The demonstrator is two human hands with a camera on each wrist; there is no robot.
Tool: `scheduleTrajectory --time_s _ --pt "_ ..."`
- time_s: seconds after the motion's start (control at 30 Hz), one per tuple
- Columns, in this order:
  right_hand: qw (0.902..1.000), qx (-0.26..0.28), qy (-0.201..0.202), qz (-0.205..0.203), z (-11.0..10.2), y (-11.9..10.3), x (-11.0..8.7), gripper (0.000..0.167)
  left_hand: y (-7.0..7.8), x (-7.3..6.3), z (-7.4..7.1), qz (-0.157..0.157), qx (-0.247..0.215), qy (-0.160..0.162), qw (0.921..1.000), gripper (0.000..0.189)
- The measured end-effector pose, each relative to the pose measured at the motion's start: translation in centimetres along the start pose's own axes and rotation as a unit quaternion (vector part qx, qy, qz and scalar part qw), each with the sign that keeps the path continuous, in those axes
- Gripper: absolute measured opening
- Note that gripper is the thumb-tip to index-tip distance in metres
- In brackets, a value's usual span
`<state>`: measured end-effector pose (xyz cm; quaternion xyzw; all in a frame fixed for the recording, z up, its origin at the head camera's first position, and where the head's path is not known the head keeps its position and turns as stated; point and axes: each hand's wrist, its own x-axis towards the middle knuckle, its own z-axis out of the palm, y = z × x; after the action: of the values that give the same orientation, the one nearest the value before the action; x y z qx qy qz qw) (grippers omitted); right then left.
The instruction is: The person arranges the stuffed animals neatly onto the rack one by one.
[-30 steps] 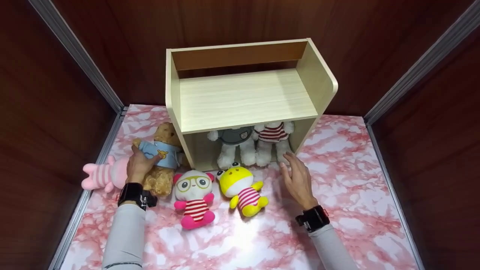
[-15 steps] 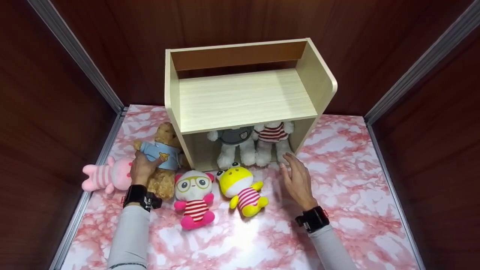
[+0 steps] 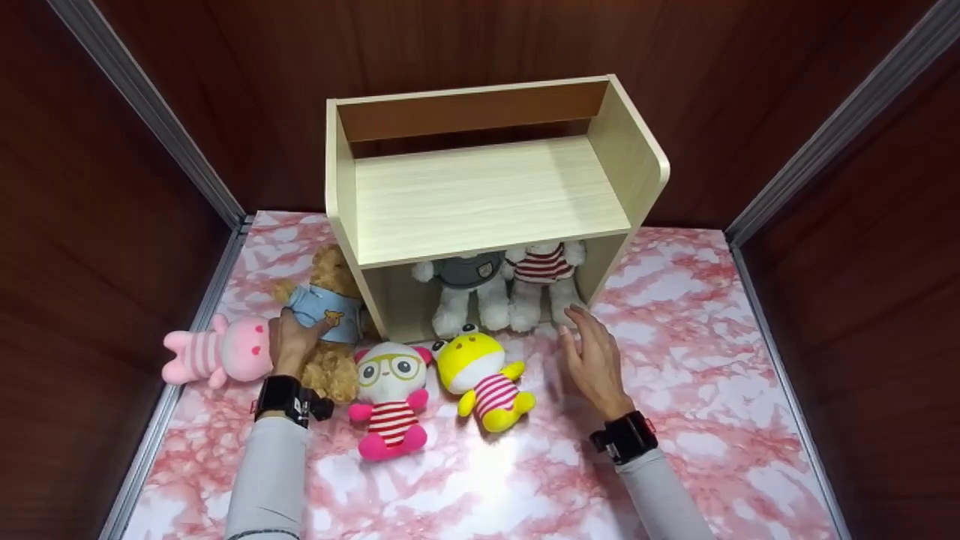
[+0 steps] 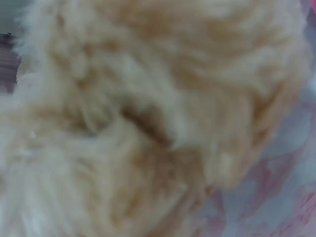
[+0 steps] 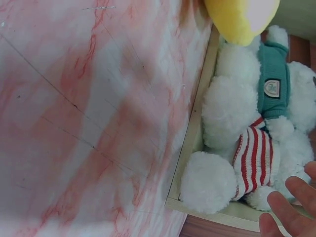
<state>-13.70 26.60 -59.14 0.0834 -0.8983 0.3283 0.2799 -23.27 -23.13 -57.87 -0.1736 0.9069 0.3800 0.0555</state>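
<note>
My left hand grips a brown teddy bear in a light blue shirt, thumb across its front and fingers hidden behind its side. The bear leans left of the wooden shelf; its fur fills most of the left wrist view. My right hand is by the shelf's lower right front corner, fingers extended and holding nothing. Inside the lower compartment sit two white plush toys: one in a grey-green sweater, one in a red-striped shirt. The shelf board hides their heads in the head view.
A pink striped plush lies left of my left hand. A panda plush with glasses and a yellow frog plush lie before the shelf. Dark wooden walls enclose the pink marbled surface.
My left hand has moved right and slightly toward me, shifting the bear's lower body the same way. More of the pink plush's face shows. The panda's head has tilted slightly right. My right hand stays put.
</note>
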Motion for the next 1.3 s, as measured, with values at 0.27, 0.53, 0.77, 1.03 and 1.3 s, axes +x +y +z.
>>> scheduleTrajectory --time_s 0.27,0.53,0.77,1.03,1.3 --pt "1.0000 0.001 0.002 -0.001 -0.3 0.2 0.0 0.035 -0.4 -0.4 -0.1 -0.017 -0.047 -0.031 0.9983 0.098" --pt "0.9998 0.005 -0.013 0.017 -0.8 -0.1 0.3 0.036 -2.2 -1.8 -0.8 -0.025 -0.155 0.022 0.9873 0.091" --pt "0.9997 0.009 -0.014 0.017 -0.8 -0.3 0.5 0.036 -1.9 -2.9 -1.8 -0.026 -0.251 0.055 0.9661 0.092" --pt "0.9998 0.010 -0.008 0.016 -0.8 -0.3 0.4 0.037 -0.9 -3.5 -2.4 -0.028 -0.327 0.059 0.9427 0.089" --pt "0.9998 0.013 -0.004 0.017 -1.1 -0.4 0.5 0.038 0.0 -3.7 -3.0 -0.040 -0.418 0.066 0.9052 0.091"
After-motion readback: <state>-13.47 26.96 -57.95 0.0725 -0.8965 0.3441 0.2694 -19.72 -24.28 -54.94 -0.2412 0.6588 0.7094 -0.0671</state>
